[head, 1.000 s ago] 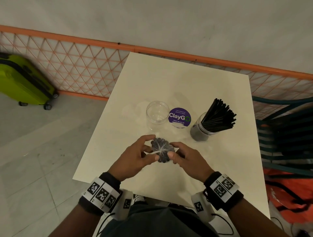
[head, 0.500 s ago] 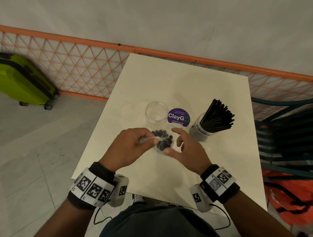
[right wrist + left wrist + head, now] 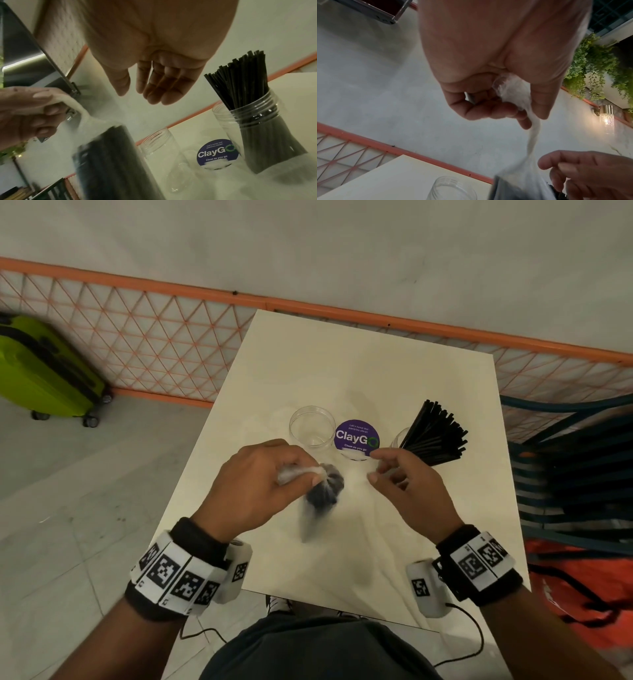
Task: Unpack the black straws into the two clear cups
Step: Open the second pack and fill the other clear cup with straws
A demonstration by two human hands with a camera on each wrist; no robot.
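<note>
My left hand (image 3: 270, 484) (image 3: 501, 102) grips the twisted clear top of a plastic bag of black straws (image 3: 322, 491) (image 3: 106, 155), which hangs blurred above the white table (image 3: 394, 542). My right hand (image 3: 397, 477) (image 3: 150, 86) hovers just right of the bag, fingers relaxed and holding nothing. An empty clear cup (image 3: 312, 426) (image 3: 164, 155) (image 3: 452, 189) stands behind the bag. A second clear cup (image 3: 399, 444) (image 3: 262, 135), packed with loose black straws (image 3: 435, 436) (image 3: 240, 81), stands to the right.
A round purple ClayGo sticker (image 3: 357, 437) lies between the two cups. An orange lattice fence (image 3: 137, 344) runs behind the table, with a green suitcase (image 3: 44, 371) on the floor at left. Dark stacked chairs (image 3: 575, 460) crowd the table's right side.
My right hand let go of the bag and drew away to the right. My left hand lifted the bag by its twisted top, so it now hangs and swings.
</note>
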